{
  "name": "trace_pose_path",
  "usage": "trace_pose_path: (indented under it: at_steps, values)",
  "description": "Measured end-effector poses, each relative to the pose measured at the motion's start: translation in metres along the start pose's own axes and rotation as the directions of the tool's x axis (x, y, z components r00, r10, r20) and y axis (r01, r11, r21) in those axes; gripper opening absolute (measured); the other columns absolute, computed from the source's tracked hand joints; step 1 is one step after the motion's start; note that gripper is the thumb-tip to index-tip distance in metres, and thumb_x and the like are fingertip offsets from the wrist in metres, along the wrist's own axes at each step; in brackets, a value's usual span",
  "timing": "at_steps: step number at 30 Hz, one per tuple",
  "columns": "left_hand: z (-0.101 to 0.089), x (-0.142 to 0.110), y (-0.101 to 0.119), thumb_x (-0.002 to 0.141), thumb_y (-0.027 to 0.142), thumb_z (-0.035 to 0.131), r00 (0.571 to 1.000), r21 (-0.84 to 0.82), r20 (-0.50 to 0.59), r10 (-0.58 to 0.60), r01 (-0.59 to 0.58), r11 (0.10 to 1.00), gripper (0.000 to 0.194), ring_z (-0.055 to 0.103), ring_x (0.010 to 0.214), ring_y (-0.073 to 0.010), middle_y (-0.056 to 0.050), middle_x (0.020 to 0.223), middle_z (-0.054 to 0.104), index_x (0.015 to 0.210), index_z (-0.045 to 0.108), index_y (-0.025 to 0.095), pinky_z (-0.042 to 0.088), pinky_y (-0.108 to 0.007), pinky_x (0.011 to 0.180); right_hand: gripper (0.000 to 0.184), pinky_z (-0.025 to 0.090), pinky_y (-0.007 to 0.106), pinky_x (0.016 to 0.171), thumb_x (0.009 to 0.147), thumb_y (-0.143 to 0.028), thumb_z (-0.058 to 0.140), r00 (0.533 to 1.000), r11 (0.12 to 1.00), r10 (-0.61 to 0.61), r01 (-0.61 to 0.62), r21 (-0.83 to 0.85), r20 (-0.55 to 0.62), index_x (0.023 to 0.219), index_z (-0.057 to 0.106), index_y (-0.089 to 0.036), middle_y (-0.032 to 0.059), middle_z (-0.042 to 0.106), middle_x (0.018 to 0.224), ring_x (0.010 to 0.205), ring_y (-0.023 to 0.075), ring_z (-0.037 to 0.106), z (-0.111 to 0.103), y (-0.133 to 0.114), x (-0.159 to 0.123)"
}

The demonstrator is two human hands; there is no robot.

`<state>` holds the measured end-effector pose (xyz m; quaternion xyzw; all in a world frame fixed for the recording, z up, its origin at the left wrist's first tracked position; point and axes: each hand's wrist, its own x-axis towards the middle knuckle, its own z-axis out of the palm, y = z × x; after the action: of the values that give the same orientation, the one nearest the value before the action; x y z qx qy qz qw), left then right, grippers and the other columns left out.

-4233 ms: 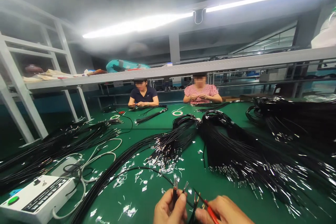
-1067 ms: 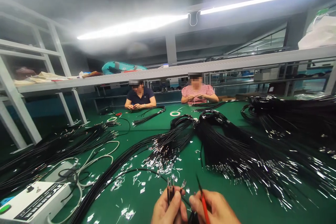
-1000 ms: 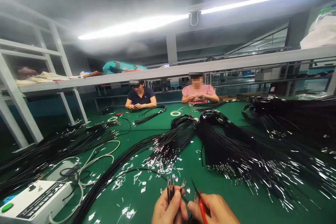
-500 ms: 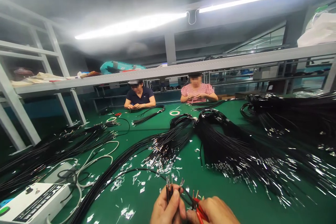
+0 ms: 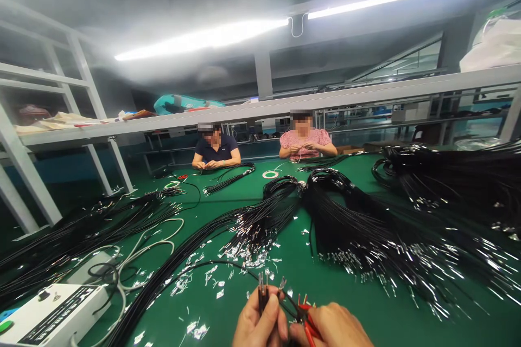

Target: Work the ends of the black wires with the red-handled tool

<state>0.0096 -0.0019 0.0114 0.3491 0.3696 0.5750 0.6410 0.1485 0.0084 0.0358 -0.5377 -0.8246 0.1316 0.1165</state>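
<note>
Low in the head view, my left hand pinches several black cable ends between thumb and fingers. Their stripped tips, with shiny foil and bare wire, point upward. Close beside it on the right, my right hand is closed around a pair of red-handled pliers. The dark jaws sit near a black cable that runs from my left hand; whether they touch it I cannot tell. Short reddish wire ends stick up just behind the jaws. A loose black cable arcs in from the left toward my left hand.
Bundles of black cables cover much of the green table, their silvery ends fanned out. Foil scraps lie left of my hands. A white control box stands at the lower left. Two people sit across the table beneath a shelf.
</note>
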Motion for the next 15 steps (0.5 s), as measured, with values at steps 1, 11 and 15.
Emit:
trace_pose_path:
  at_steps: [1,11,15]
  values:
    - [0.0002,0.0,0.0001,0.058,0.05,0.068,1.0,-0.001,0.001,0.0,0.0,1.0,0.046,0.028,0.027,0.0002,0.006,0.036,0.052,0.08,0.05,0.014,0.013,-0.015,0.032,0.026,0.02,0.025,0.039,0.075,-0.029,0.048,1.0,1.0,-0.004,0.004,0.001,0.001,0.057,0.064,-0.021,0.0097,0.07,0.057,0.053,0.0259,0.065,-0.0005,-0.0002,0.0001]
    - [0.0013,-0.0009,0.0009,0.056,0.052,0.068,0.999,0.07,-0.033,0.007,-0.004,0.998,0.046,0.024,0.026,0.0006,0.006,0.035,0.052,0.078,0.052,0.015,0.014,-0.015,0.033,0.025,0.018,0.026,0.039,0.073,-0.028,0.051,1.0,1.0,0.02,-0.02,0.002,-0.014,0.053,0.063,-0.022,0.0072,0.069,0.053,0.048,0.0227,0.063,0.0038,0.0046,0.0009]
    - [0.0013,-0.0016,0.0011,0.056,0.052,0.067,0.999,0.093,-0.038,0.023,-0.019,0.995,0.046,0.024,0.027,0.0007,0.006,0.035,0.052,0.079,0.052,0.014,0.013,-0.015,0.033,0.027,0.017,0.026,0.039,0.074,-0.031,0.05,1.0,1.0,0.005,-0.005,0.013,0.005,0.052,0.063,-0.022,0.006,0.068,0.052,0.046,0.0204,0.061,0.0042,0.0061,0.0012]
